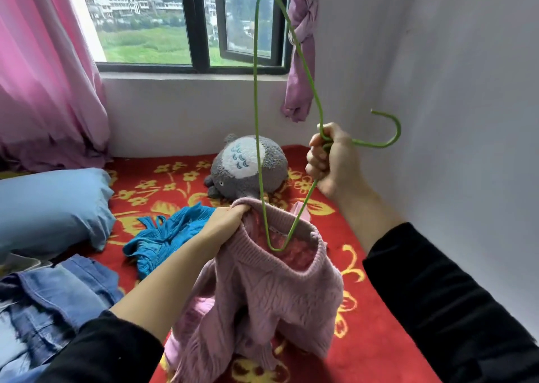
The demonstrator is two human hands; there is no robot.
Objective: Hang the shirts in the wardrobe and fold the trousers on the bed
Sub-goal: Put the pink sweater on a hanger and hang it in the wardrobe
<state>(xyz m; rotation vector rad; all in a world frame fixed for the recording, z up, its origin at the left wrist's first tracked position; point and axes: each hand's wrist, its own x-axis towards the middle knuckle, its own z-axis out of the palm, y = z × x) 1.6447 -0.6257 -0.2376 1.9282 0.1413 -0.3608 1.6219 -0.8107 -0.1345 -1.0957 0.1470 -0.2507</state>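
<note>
Sleeves of black cloth [102, 350] are covering both forearms at the near edge. Between them a pink cable-knit sweater [280, 289] is hanging above the red, yellow-flowered bed [373, 353], its neck opening facing up. The left hand [226, 219] is holding the far left rim of that collar, its grip pressed together on a bunched fold of knit.

A green wire hanger [255, 91] is standing almost on end. Its lower corner is dipping inside the neck opening, its upper corner is rising in front of the window, and its hook is pointing right toward the white wall [452, 91]. The right hand [332, 161] is holding the hanger at the neck just below the hook, its grip curled tight round the wire, up and right of the sweater.

At the near left, blue denim trousers [58, 295] are lying crumpled on the bed. Just beyond them a teal knitted garment [163, 237] is lying in a heap beside a pale blue pillow [49, 207]. Farther back a grey and white plush toy [245, 164] is resting on the bed, near the wall under the black-framed window [198, 24]. A pink curtain [43, 91] is hanging at the far left, and a knotted lilac curtain [303, 62] at the window's right.
</note>
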